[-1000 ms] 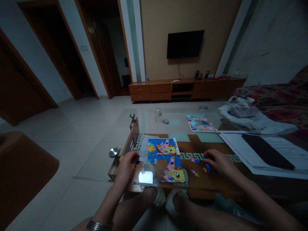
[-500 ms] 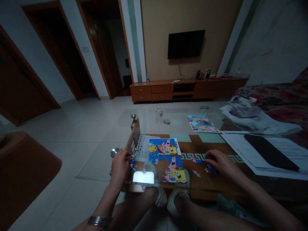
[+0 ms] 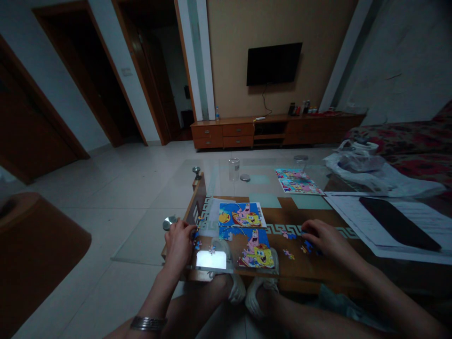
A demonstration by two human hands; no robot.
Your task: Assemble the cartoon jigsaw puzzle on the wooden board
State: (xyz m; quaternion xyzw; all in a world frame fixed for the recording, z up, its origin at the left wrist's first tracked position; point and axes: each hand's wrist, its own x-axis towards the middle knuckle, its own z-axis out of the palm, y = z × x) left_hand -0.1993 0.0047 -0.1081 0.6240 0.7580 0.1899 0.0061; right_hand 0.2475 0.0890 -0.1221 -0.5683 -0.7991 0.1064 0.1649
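Note:
A partly joined cartoon jigsaw puzzle [image 3: 251,240] lies on the glass table top [image 3: 148,235] in front of me, with a printed picture sheet [image 3: 241,214] just behind it. My left hand [image 3: 179,241] rests at the table's left edge with curled fingers, touching small loose pieces [image 3: 197,244]. My right hand [image 3: 325,238] lies to the right of the puzzle, fingers curled over several loose pieces [image 3: 306,247]. More loose pieces [image 3: 287,254] sit between the puzzle and that hand. What either hand grips is hidden.
A drinking glass [image 3: 233,169], a round lid [image 3: 245,177] and a second puzzle sheet [image 3: 297,181] stand farther back. Papers with a dark tablet [image 3: 394,216] and plastic bags [image 3: 367,169] fill the right side. A bright reflection [image 3: 211,259] glares near the front edge.
My left hand slid left from the puzzle's edge to the table's left corner, then settled on the pieces there. My right hand has barely moved.

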